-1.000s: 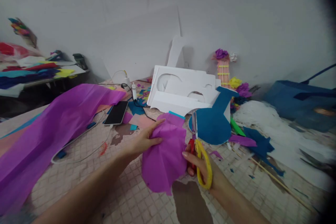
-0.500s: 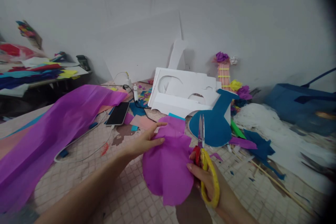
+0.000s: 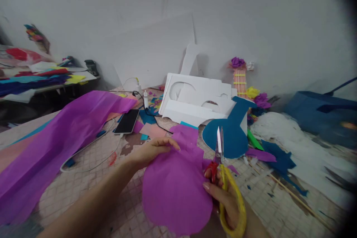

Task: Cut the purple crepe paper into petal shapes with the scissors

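Soft, even light fills the frame, bright on the pale wall (image 3: pixel 251 15) across the top and without harsh glare, and only faint shadows lie beside the white cutouts (image 3: pixel 195 96) at the centre. A dark vignette eats the right edge and upper right corner, and lines bow outward toward the edges. The right side and lower corners look smeared, while the centre of the frame stays fairly sharp.

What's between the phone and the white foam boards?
In the head view, a black cable, blue paper scraps and a small white glue bottle lie between the phone and foam boards.
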The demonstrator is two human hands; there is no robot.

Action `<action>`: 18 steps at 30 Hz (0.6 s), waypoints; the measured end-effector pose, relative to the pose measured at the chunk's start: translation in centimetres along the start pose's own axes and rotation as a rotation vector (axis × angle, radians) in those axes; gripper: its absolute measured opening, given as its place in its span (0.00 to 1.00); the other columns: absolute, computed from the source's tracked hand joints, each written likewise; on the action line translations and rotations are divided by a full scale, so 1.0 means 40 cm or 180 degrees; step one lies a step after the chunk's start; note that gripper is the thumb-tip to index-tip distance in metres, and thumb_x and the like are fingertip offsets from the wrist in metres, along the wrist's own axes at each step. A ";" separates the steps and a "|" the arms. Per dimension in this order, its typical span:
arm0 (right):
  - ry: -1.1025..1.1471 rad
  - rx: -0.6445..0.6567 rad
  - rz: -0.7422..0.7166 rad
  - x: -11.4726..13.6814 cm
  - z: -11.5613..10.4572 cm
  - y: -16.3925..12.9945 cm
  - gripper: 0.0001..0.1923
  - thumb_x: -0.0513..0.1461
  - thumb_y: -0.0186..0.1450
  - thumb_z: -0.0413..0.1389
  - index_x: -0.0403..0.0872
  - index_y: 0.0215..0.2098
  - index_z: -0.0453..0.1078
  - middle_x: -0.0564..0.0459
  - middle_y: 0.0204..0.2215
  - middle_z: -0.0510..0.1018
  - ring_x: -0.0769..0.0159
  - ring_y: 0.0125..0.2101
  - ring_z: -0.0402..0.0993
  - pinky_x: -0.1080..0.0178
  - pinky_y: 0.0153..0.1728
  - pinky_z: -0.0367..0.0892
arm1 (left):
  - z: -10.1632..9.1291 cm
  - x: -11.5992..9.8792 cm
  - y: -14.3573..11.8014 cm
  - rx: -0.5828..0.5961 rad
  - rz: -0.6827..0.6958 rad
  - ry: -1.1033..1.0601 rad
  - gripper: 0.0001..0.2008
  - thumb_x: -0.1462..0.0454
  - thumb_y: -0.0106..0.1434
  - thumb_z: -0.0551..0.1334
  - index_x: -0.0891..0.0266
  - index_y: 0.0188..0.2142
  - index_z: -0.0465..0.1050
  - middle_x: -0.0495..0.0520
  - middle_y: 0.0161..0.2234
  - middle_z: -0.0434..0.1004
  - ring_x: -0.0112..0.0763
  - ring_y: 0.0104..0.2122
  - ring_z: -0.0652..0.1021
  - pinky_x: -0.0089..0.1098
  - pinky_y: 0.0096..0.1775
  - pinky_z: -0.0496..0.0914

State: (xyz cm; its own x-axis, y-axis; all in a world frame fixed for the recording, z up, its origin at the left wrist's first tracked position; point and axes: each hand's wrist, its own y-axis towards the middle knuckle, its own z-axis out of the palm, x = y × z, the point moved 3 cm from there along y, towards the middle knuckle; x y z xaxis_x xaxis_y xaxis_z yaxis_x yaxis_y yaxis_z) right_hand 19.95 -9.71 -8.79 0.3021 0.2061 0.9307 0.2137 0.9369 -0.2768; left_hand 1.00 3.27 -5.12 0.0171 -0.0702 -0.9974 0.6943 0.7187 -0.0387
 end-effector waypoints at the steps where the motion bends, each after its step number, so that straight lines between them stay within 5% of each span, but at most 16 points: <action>1: 0.0025 -0.0052 0.0020 -0.005 -0.003 0.001 0.20 0.46 0.47 0.67 0.50 0.34 0.67 0.64 0.17 0.66 0.75 0.14 0.60 0.73 0.12 0.53 | 0.001 0.001 -0.001 0.0159 -0.0062 0.0046 0.10 0.62 0.57 0.63 0.63 0.38 0.76 0.51 0.39 0.74 0.25 0.33 0.71 0.24 0.35 0.64; 7: 0.0114 -0.0116 -0.0029 -0.029 -0.016 0.014 0.20 0.45 0.46 0.67 0.50 0.34 0.67 0.60 0.21 0.70 0.71 0.19 0.65 0.70 0.17 0.59 | 0.010 0.026 0.000 0.0993 -0.0533 0.0210 0.17 0.61 0.52 0.67 0.61 0.43 0.77 0.53 0.40 0.77 0.29 0.35 0.74 0.28 0.38 0.66; 18: -0.0239 -0.0059 -0.0054 -0.036 -0.014 0.015 0.20 0.46 0.47 0.66 0.50 0.34 0.67 0.63 0.19 0.67 0.75 0.14 0.61 0.72 0.12 0.56 | 0.003 0.020 0.005 0.0622 -0.0292 0.0435 0.30 0.64 0.50 0.68 0.57 0.54 0.67 0.52 0.46 0.74 0.31 0.37 0.74 0.29 0.38 0.68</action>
State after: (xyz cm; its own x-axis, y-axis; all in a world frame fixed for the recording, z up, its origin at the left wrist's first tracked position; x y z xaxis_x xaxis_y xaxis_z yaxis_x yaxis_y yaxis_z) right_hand 20.18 -9.59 -10.43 0.2279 0.2114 0.9505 0.2355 0.9352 -0.2645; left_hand 1.23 3.29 -5.93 -0.1407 -0.0252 -0.9897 0.8146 0.5653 -0.1302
